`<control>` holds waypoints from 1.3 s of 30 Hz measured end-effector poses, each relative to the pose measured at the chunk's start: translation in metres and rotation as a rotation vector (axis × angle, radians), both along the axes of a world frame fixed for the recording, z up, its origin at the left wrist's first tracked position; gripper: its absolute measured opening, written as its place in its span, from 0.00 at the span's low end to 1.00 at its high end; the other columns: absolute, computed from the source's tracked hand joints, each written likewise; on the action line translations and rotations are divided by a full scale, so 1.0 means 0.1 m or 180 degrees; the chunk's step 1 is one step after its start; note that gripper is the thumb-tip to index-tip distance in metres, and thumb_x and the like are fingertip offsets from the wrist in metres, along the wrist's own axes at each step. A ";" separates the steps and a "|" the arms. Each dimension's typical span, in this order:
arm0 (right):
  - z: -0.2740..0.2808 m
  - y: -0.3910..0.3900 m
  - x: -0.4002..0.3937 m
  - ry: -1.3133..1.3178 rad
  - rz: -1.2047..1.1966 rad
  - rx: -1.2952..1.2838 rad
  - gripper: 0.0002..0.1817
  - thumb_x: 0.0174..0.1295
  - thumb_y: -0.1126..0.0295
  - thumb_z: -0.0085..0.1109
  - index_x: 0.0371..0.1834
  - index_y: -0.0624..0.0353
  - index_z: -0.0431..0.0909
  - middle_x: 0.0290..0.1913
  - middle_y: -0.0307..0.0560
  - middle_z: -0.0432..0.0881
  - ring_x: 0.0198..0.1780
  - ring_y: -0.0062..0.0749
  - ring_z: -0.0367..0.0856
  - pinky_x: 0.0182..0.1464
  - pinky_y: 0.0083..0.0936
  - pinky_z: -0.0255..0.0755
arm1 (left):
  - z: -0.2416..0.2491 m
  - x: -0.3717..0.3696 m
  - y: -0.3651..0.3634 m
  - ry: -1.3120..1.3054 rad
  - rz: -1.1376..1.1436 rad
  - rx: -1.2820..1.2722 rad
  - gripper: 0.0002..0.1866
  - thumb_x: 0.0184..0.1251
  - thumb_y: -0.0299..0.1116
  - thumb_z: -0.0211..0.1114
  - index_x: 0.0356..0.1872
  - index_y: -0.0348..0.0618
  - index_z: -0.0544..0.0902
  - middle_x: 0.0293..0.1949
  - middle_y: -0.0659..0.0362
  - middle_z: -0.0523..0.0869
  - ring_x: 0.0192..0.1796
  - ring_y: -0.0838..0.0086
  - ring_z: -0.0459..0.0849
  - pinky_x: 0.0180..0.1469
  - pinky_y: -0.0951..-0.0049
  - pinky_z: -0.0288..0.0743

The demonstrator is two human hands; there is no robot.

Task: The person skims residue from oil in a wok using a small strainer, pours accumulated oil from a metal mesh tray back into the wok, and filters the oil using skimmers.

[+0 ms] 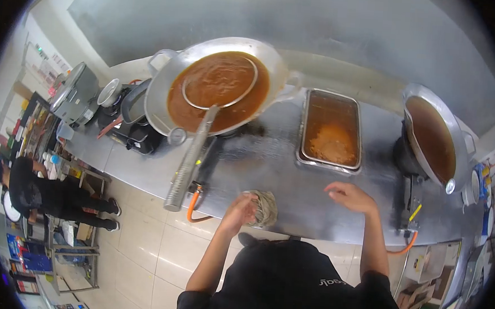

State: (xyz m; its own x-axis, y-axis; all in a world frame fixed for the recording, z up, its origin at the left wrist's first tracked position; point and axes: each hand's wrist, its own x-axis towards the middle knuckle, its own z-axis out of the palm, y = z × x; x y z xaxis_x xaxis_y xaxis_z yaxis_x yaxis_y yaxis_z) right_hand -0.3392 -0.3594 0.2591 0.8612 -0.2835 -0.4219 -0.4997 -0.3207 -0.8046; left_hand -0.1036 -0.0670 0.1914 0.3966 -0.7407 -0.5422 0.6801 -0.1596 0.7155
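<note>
Steel counter [312, 209] spans the kitchen; on its near edge the left hand [238, 210] grips a crumpled cloth [264, 207], while the right hand [350, 196] rests open, fingers spread, well apart. Beyond sit a tray [331, 131] of brown sauce, a wok [217, 90] with a long-handled strainer [194, 151], and a second wok [433, 137] at right.

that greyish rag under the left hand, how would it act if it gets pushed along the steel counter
The rag looks bunched and soft, so it would likely crumple, not slide stiffly. Gripped by the left hand, it seems light. The counter looks wet-shiny, so it may drag.
</note>
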 end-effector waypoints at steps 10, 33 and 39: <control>-1.21 -0.57 -1.04 0.0234 -0.1521 -0.0604 0.20 0.67 0.55 0.54 0.49 0.61 0.80 0.37 0.52 0.83 0.38 0.38 0.81 0.43 0.32 0.74 | -0.40 -0.24 -0.98 -0.0784 -0.0322 0.0472 0.12 0.73 0.40 0.58 0.48 0.45 0.79 0.29 0.64 0.80 0.28 0.81 0.78 0.31 0.79 0.74; -1.80 -1.79 0.03 -0.0617 -0.3538 -0.0091 0.28 0.72 0.52 0.46 0.55 0.71 0.73 0.54 0.67 0.79 0.59 0.55 0.77 0.60 0.37 0.67 | -1.16 0.36 -3.03 -0.2477 0.0523 0.0604 0.26 0.79 0.52 0.45 0.55 0.38 0.79 0.34 0.61 0.82 0.34 0.79 0.76 0.36 0.77 0.70; -2.23 -1.96 0.14 -0.0978 -0.3896 -0.0795 0.23 0.74 0.57 0.44 0.47 0.71 0.76 0.46 0.64 0.81 0.51 0.52 0.79 0.56 0.35 0.68 | -1.47 0.62 -3.28 -0.1591 0.0552 0.0582 0.32 0.79 0.55 0.39 0.42 0.34 0.82 0.26 0.61 0.80 0.29 0.74 0.75 0.37 0.72 0.68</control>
State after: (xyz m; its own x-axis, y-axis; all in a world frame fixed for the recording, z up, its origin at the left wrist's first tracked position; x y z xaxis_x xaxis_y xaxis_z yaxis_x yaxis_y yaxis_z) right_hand -0.3248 -0.5552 0.0361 0.0371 -0.9965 -0.0748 -0.3798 0.0552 -0.9234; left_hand -0.0419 -0.3949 0.0448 0.7462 -0.5533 -0.3703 0.2924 -0.2273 0.9289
